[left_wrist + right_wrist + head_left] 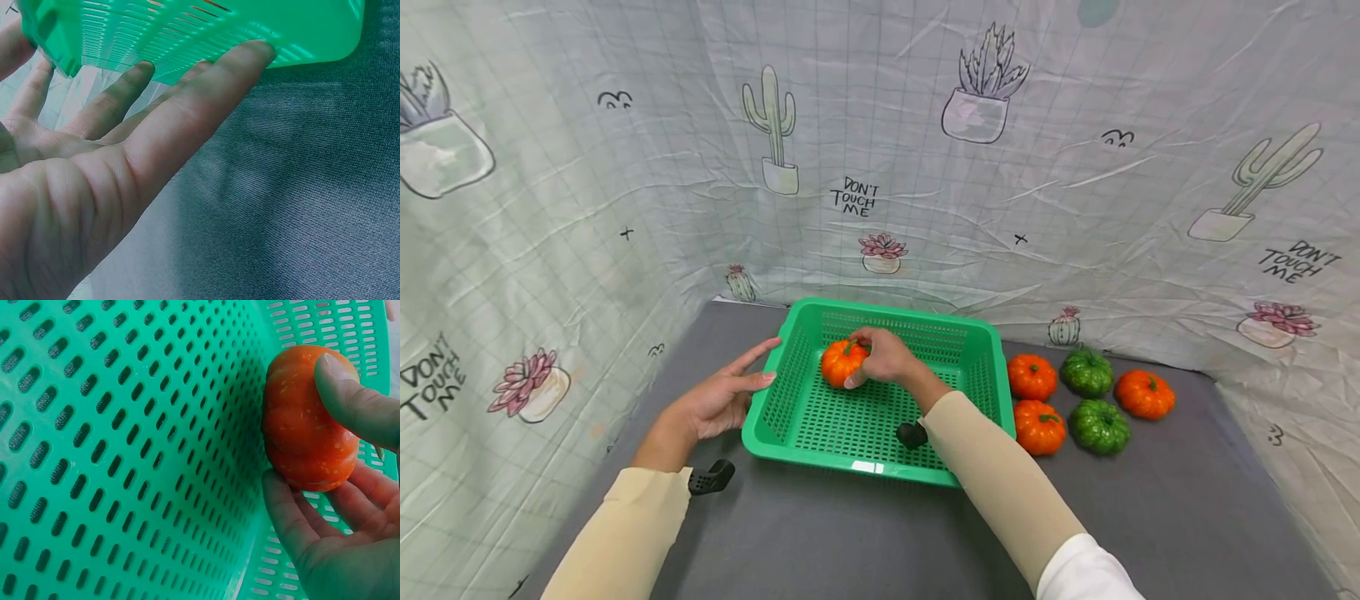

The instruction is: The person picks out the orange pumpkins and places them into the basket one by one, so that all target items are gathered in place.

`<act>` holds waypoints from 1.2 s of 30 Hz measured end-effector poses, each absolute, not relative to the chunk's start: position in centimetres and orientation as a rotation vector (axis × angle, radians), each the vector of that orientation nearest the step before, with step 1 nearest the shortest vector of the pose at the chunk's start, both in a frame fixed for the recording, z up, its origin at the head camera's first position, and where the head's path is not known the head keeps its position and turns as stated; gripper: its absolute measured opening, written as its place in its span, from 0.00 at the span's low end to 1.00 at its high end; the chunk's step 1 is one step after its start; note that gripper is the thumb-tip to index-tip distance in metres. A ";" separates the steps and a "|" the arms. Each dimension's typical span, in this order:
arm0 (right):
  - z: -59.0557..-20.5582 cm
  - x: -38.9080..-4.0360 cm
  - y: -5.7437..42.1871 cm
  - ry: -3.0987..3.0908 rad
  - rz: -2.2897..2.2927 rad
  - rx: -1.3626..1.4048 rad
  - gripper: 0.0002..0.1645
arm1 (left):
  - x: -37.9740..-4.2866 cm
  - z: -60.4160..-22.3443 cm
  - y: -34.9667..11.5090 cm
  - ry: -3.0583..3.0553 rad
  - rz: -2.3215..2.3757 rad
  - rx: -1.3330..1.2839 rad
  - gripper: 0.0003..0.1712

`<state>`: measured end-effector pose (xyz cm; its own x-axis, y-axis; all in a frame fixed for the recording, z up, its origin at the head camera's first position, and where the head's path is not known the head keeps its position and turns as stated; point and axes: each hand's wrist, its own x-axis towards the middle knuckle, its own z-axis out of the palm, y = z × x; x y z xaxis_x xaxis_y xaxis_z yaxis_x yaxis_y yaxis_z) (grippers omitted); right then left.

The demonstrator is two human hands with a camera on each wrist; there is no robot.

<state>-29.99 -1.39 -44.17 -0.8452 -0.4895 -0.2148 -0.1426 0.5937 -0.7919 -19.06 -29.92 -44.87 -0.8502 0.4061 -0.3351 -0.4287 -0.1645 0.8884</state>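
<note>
An orange pumpkin [842,364] with a short green stem is inside the green plastic basket [880,472], towards its left end. My right hand [886,357] grips it, and in the right wrist view the thumb [356,403] lies over one side while the fingers curl round the other. The pumpkin [306,419] sits close against the slotted basket floor. At the basket's left side, my left hand [718,402] rests against the rim and outer wall with its fingers spread and fairly straight. In the left wrist view those fingertips [256,50] touch the green wall.
Right of the basket, on the grey cloth [850,542], lie several more pumpkins: orange ones [1032,377] and green ones [1099,426]. A patterned curtain [925,208] hangs close behind the basket and on both sides.
</note>
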 end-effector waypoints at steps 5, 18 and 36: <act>-44.4 -30.1 -1.4 2.405 -1.142 -0.525 0.49 | -19.0 -44.9 -29.9 1.574 2.056 -0.027 0.44; -44.6 -30.2 -1.5 2.423 -1.007 -0.622 0.50 | -19.0 -44.6 -29.8 1.566 2.053 -0.017 0.45; -37.7 -30.4 3.8 2.344 -1.159 -0.598 0.42 | -18.9 -44.6 -29.7 1.586 2.033 -0.030 0.45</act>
<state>-30.36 3.76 -37.73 -0.8023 -0.5608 -0.2045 -0.1779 0.5517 -0.8148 -18.87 -29.71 -44.57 -0.8455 0.4077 -0.3449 -0.4338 -0.1477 0.8888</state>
